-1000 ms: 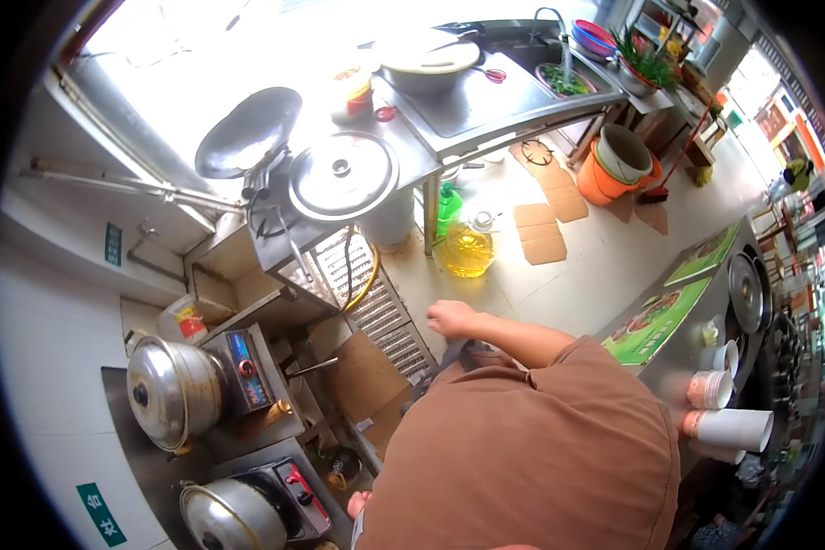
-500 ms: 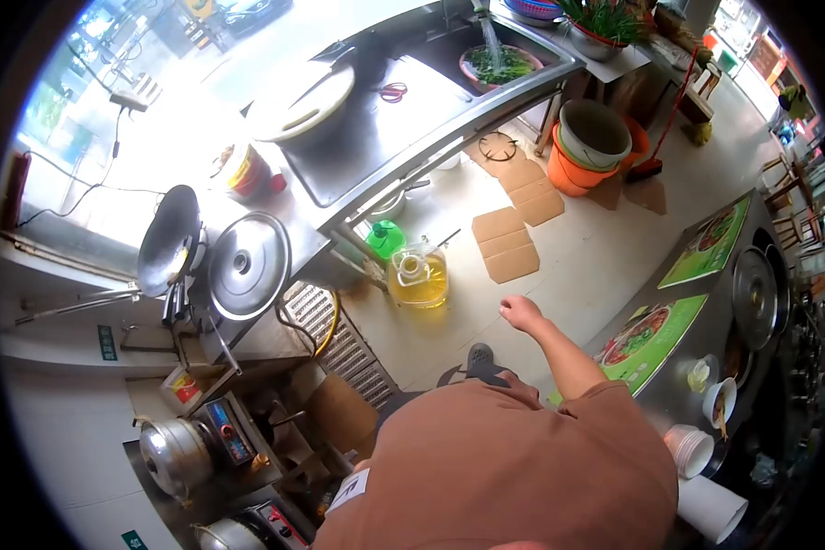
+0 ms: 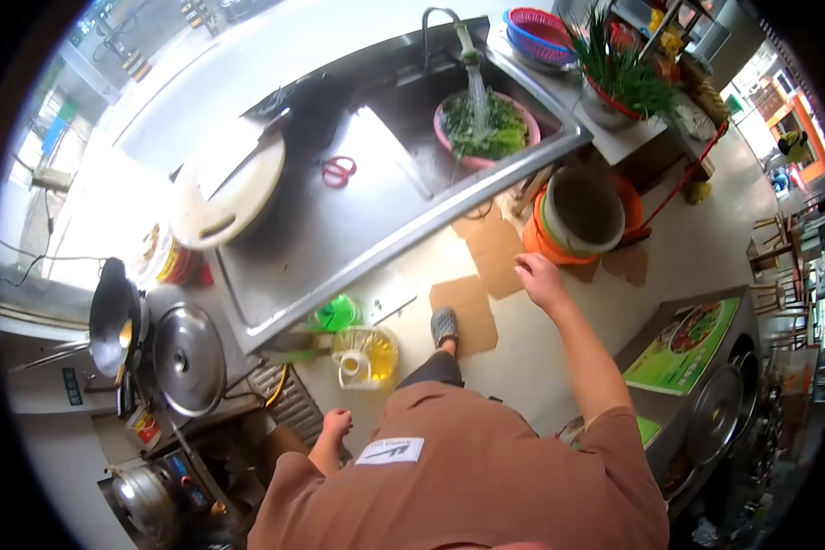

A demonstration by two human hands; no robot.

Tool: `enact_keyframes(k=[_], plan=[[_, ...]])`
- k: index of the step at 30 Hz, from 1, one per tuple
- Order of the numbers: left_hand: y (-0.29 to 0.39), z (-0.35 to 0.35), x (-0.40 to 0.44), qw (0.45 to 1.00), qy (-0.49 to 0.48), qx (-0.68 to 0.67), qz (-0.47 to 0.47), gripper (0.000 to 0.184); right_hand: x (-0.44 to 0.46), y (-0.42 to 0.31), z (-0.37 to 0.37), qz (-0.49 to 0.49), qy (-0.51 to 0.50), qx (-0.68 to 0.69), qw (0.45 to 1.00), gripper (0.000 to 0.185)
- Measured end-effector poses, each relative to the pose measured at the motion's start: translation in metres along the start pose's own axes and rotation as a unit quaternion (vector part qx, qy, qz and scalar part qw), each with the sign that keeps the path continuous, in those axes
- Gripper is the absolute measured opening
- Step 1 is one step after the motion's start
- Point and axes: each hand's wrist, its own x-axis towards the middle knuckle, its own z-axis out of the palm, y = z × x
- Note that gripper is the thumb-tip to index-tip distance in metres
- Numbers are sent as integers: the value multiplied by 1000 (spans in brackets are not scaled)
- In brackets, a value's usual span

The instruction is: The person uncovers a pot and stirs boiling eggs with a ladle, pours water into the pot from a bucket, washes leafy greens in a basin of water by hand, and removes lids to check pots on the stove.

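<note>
My right hand point(image 3: 541, 280) is held out over the floor near the stacked buckets point(image 3: 584, 210), its fingers loosely curled and nothing visible in them. Lower left, my left hand point(image 3: 336, 424) is closed in a loose fist with nothing seen in it, beside a bottle of yellow oil point(image 3: 373, 356). Water runs from the tap point(image 3: 467, 53) onto leafy greens point(image 3: 488, 126) in a pink basin point(image 3: 529, 117) in the sink. Red-handled scissors point(image 3: 338, 171) lie on the steel counter point(image 3: 339, 243). A knife point(image 3: 241, 158) rests on the round board point(image 3: 215, 218).
Flattened cardboard point(image 3: 472, 319) lies on the floor under one foot. A wok point(image 3: 110, 312) and a pot lid point(image 3: 189, 359) are at the left. At the right is a counter with a green menu sheet point(image 3: 686, 346). A potted green plant point(image 3: 628, 82) stands beyond the sink.
The view has moved toward the sink, which appears larger and nearer. My right hand has moved from the oil bottle's side to near the buckets. My left hand has come into clearer view.
</note>
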Motion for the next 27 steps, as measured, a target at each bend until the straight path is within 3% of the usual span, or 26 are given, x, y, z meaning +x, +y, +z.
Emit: enact_keyframes(k=[1, 2, 4, 5, 7, 9, 11, 15, 17, 18, 20, 21, 23, 24, 25, 26, 27], plan=[[29, 19, 15, 999, -38, -4, -29, 27, 40, 14, -12, -4, -1, -7, 1000, 22], [71, 34, 14, 994, -64, 90, -25, 30, 68, 17, -26, 3, -8, -28, 1000, 22], [157, 64, -20, 992, -45, 53, 109, 32, 132, 28, -42, 1, -14, -46, 999, 22], [199, 74, -30, 992, -39, 49, 112, 32, 169, 40, -43, -17, -13, -53, 998, 24], [250, 82, -57, 986, -55, -85, 130, 35, 223, 59, -38, -43, -21, -60, 997, 29], [273, 83, -62, 985, -54, -110, 122, 34, 287, 73, -28, -40, -36, -140, 989, 42], [282, 86, -68, 977, 26, -186, 101, 32, 346, 88, -9, 4, -103, -205, 973, 81], [232, 105, -98, 919, 195, -343, -4, 22, 427, 109, 31, -32, -191, -359, 913, 102], [187, 137, -137, 887, 259, -379, -56, 9, 461, 124, 52, -86, -265, -433, 857, 96], [183, 156, -168, 891, 243, -370, -100, 14, 481, 135, 59, -98, -272, -425, 858, 96], [136, 216, -198, 890, 272, -262, -256, 11, 499, 174, 78, -107, -257, -383, 881, 81], [152, 233, -227, 936, 197, -56, -286, 17, 509, 189, 87, -113, -272, -378, 878, 81], [170, 268, -240, 953, 106, -113, -261, 24, 536, 209, 104, 14, -408, -261, 875, 72], [185, 283, -236, 950, 109, -123, -264, 24, 541, 215, 108, -24, -386, -276, 880, 57], [200, 297, -226, 968, 123, -69, -207, 26, 559, 219, 110, -34, -388, -277, 879, 57], [216, 307, -216, 979, 136, -12, -149, 28, 578, 219, 113, -79, -493, -259, 827, 50], [238, 310, -206, 978, 139, -16, -151, 28, 590, 218, 116, -120, -590, -239, 762, 44]])
